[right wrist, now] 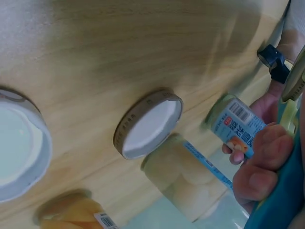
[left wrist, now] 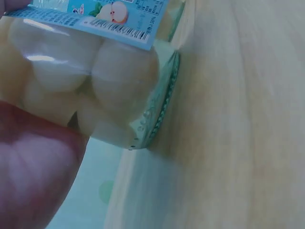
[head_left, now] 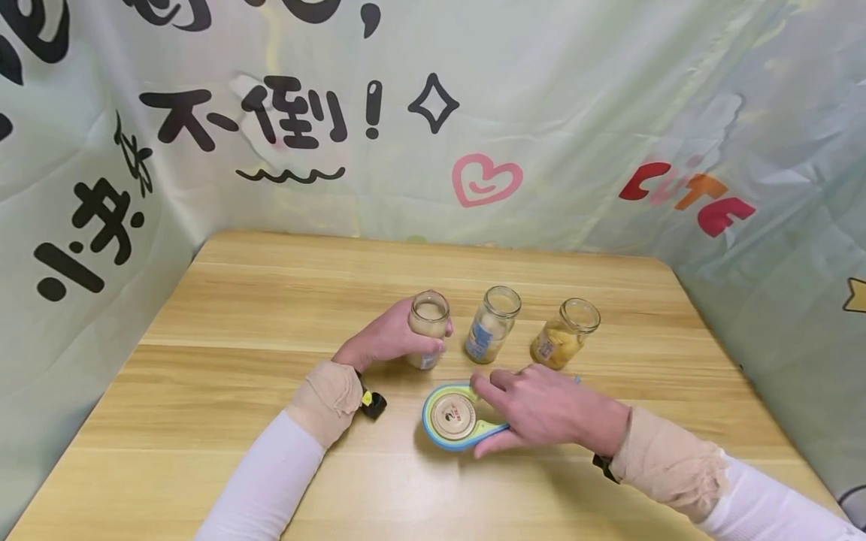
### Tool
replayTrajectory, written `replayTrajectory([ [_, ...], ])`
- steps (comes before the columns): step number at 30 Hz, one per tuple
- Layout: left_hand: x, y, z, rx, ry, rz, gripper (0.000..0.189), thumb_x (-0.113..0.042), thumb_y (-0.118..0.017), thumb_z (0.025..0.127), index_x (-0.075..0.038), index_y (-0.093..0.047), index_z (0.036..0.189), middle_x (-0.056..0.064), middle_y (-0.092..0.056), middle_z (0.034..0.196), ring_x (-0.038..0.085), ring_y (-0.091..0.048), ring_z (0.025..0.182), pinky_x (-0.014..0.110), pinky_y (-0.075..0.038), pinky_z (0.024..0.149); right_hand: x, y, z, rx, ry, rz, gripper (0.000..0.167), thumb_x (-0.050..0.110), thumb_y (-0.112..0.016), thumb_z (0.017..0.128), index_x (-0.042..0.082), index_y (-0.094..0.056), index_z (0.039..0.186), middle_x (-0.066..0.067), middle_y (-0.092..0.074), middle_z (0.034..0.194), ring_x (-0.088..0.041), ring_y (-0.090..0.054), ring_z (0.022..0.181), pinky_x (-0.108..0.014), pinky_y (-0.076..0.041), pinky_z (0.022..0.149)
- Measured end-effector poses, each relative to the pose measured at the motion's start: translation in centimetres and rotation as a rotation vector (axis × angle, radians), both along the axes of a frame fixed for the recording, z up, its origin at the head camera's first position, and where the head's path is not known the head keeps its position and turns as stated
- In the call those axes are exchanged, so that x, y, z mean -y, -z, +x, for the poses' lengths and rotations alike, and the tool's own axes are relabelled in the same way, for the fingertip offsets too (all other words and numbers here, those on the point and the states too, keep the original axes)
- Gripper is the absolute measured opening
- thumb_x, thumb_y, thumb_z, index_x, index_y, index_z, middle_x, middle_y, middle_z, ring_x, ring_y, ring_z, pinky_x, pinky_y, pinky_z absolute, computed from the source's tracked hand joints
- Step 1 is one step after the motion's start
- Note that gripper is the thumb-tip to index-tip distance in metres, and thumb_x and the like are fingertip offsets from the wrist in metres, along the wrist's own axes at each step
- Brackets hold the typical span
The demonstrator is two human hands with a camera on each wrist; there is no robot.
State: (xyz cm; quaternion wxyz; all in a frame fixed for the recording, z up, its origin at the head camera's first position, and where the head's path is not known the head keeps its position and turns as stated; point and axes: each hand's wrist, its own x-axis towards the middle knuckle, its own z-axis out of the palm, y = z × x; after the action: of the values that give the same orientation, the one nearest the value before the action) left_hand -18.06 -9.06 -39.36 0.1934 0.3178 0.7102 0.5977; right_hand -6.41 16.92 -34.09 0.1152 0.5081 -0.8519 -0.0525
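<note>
My left hand [head_left: 389, 334] grips an open glass jar [head_left: 426, 327] of pale round fruit, standing upright; its blue label [left wrist: 138, 28] shows in the left wrist view. My right hand [head_left: 541, 406] holds a blue and green jar opener [head_left: 492, 429], fingers curled round its handle. A gold-tan lid [head_left: 453, 417] sits in the opener's loop, in front of the gripped jar and apart from it. To the right stand two more open jars: one with a blue label [head_left: 479, 340] and pale fruit, one with yellow-orange fruit [head_left: 556, 342].
Two loose lids, one tan-rimmed [right wrist: 150, 125] and one showing its white inside [right wrist: 19, 148], lie on the wooden table [head_left: 271, 300] in the right wrist view. My right hand hides them in the head view. A printed cloth [head_left: 379, 195] hangs round the table's back and sides.
</note>
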Motion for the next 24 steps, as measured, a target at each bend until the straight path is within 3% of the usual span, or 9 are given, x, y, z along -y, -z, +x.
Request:
replayTrajectory([
  [5, 0.1, -0.1, -0.1, 0.016, -0.037, -0.001, 0.043, -0.015, -0.079, 0.083, -0.015, -0.059, 0.121, 0.007, -0.072, 0.112, 0.021, -0.069, 0.103, 0.037, -0.054, 0.102, 0.0, 0.4, 0.1, 0.016, 0.027, 0.01, 0.073, 0.083, -0.046, 0.091, 0.014, -0.056, 0.114, 0.01, -0.052, 0.072, 0.002, -0.029, 0.05, -0.013, -0.021, 0.042],
  [12, 0.2, -0.2, -0.1, 0.04, -0.056, 0.003, 0.044, -0.013, -0.08, 0.083, -0.014, -0.058, 0.122, 0.007, -0.072, 0.112, 0.022, -0.07, 0.105, 0.037, -0.055, 0.102, 0.1, 1.5, 0.6, 0.085, 0.123, 0.023, 0.069, 0.08, -0.051, 0.091, 0.015, -0.056, 0.113, 0.008, -0.057, 0.076, 0.001, -0.035, 0.052, -0.014, -0.028, 0.045],
  [14, 0.2, -0.1, -0.1, 0.038, -0.051, 0.002, 0.044, -0.012, -0.079, 0.084, -0.014, -0.058, 0.122, 0.007, -0.072, 0.112, 0.021, -0.07, 0.105, 0.037, -0.055, 0.101, 0.1, 1.8, 0.9, 0.17, 0.155, -0.006, 0.065, 0.077, -0.053, 0.092, 0.015, -0.056, 0.11, 0.011, -0.052, 0.074, 0.002, -0.034, 0.053, -0.014, -0.028, 0.045],
  [19, 0.1, -0.1, -0.2, 0.034, -0.041, 0.002, 0.045, -0.012, -0.079, 0.084, -0.014, -0.058, 0.123, 0.008, -0.072, 0.113, 0.019, -0.07, 0.103, 0.037, -0.056, 0.099, 0.5, 2.3, 1.3, 0.5, 0.212, -0.111, 0.055, 0.068, -0.055, 0.097, 0.014, -0.058, 0.109, 0.018, -0.034, 0.066, 0.007, -0.027, 0.052, -0.012, -0.027, 0.044],
  [24, 0.2, -0.1, -0.2, 0.028, -0.043, -0.007, 0.048, -0.013, -0.079, 0.084, -0.011, -0.056, 0.127, 0.008, -0.072, 0.114, 0.018, -0.07, 0.105, 0.037, -0.057, 0.1, 0.9, 2.1, 1.6, 0.744, 0.284, -0.146, 0.041, 0.059, -0.056, 0.101, 0.018, -0.057, 0.103, 0.02, -0.035, 0.06, 0.009, -0.03, 0.048, -0.014, -0.034, 0.045],
])
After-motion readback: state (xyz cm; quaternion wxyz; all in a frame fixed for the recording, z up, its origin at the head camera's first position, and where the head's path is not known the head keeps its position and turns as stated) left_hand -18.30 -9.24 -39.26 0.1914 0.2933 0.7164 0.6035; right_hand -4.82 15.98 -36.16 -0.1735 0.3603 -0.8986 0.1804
